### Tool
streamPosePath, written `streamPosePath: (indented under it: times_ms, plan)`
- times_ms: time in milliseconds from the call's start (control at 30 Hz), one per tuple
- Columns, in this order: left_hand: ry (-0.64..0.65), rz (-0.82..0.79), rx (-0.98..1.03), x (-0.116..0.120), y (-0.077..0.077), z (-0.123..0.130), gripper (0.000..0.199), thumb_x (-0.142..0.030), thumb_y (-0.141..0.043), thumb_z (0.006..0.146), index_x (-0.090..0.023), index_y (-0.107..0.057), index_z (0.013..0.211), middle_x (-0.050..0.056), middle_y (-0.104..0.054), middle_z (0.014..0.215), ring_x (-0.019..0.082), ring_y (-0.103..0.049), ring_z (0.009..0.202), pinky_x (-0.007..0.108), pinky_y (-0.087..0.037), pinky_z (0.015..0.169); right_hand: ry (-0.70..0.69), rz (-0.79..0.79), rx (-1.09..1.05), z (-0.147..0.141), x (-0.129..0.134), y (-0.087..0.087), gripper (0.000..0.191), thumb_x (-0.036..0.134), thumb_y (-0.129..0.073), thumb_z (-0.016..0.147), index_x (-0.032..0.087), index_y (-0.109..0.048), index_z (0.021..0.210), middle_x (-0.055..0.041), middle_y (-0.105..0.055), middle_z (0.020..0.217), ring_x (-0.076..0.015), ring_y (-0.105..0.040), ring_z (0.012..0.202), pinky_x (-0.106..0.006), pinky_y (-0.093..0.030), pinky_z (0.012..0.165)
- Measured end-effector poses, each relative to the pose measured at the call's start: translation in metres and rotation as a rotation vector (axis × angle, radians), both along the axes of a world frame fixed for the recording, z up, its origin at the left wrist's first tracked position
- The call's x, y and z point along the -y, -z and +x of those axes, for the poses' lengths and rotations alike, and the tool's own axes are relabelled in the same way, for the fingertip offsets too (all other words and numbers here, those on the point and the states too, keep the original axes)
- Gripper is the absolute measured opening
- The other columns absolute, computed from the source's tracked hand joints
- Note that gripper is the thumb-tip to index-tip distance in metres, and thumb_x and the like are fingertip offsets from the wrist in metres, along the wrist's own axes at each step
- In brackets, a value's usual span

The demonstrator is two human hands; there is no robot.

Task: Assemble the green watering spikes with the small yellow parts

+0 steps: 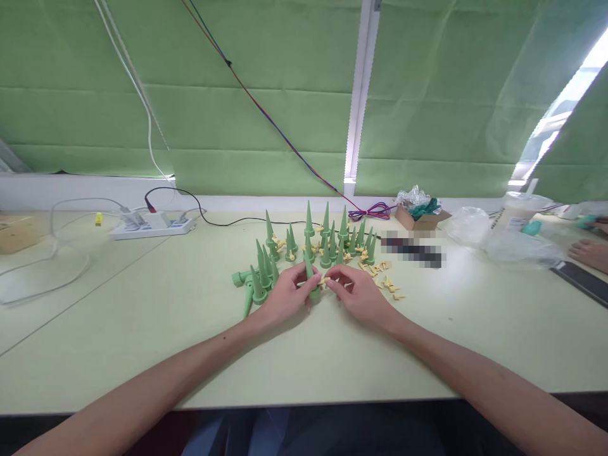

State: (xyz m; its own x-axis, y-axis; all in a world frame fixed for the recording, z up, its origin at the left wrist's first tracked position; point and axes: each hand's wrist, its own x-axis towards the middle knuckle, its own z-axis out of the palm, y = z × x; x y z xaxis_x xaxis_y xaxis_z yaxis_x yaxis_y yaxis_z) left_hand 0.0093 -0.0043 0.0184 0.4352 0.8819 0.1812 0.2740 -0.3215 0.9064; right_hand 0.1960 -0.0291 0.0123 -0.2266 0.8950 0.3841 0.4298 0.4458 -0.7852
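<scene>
Between the thumb and fingers of my left hand point(291, 292) is a green plastic spike point(310, 269), its point up and its wide base low. My right hand point(358, 294) pinches a small yellow valve piece point(325, 280) against the side of that base; whether it sits in a hole cannot be made out. Just beyond my hands stand several more green spikes point(325, 221), many with yellow pieces at their bases. To the left, a few plain green spikes point(259, 288) stand or lie close to my left wrist. Loose yellow pieces point(390, 286) are scattered right of my right hand.
A white power strip point(152, 226) with plugs and cables is at the back left. Toward the back right are a cardboard box point(420, 218), a plastic cup point(515, 215) and clear bags point(470, 227). Another person's hand point(589, 253) rests near a phone point(582, 282) at the right.
</scene>
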Motion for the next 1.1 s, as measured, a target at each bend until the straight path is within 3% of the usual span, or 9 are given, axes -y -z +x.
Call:
streamPosePath:
  times_ms: [500,900,1100]
  plan:
    - [0.008,0.017,0.006,0.0022,-0.0026,0.0001,0.032,-0.05,-0.051,0.092,-0.018,-0.057,0.091,0.001,-0.064,0.084,0.009,-0.054,0.048,0.025,-0.045,0.05,-0.048,-0.057,-0.068,0.0001,-0.0002,0.0028,0.018,0.034,-0.051,0.095,0.02,-0.06,0.087,-0.0008,-0.061,0.077,-0.0135,-0.054,0.062,-0.026,-0.041,0.055]
    - [0.018,0.006,0.004,0.0037,-0.0028,0.0014,0.031,-0.048,-0.053,0.092,-0.017,-0.059,0.089,-0.004,-0.052,0.072,0.007,-0.051,0.046,0.021,-0.043,0.047,0.013,-0.044,0.062,-0.0009,-0.0006,0.0017,0.034,0.037,-0.044,0.098,0.02,-0.048,0.069,0.0034,-0.05,0.054,-0.0129,-0.045,0.053,-0.027,-0.034,0.056]
    - [0.047,0.004,0.004,0.0035,-0.0015,0.0009,0.032,-0.049,-0.052,0.092,-0.018,-0.058,0.087,-0.003,-0.053,0.075,0.007,-0.05,0.047,0.021,-0.042,0.047,0.015,-0.043,0.08,-0.0009,-0.0028,0.0037,0.043,0.041,-0.039,0.1,0.02,-0.045,0.063,0.0035,-0.046,0.05,-0.0127,-0.044,0.05,-0.027,-0.034,0.054]
